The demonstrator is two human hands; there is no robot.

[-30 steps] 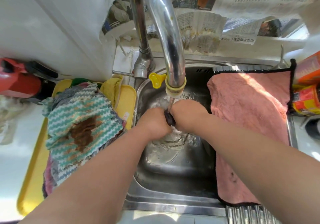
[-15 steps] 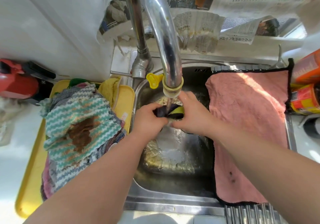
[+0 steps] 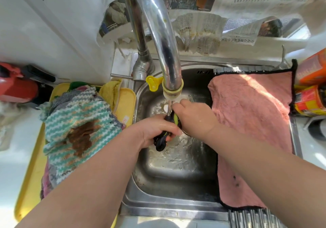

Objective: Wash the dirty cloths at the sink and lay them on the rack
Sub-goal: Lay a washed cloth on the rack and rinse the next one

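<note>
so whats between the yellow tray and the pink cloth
The sink basin, where the left hand and right hand hold a dark cloth under the tap; head view.

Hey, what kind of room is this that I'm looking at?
Probably a home kitchen: a steel sink under a running faucet where a dark cloth is being washed, a yellow tray of dirty cloths beside it, and food tins on the counter.

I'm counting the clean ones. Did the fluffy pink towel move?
No. The fluffy pink towel with black edging lies where it was, spread over the right side of the steel sink, its far corner beside the orange tins.
</note>
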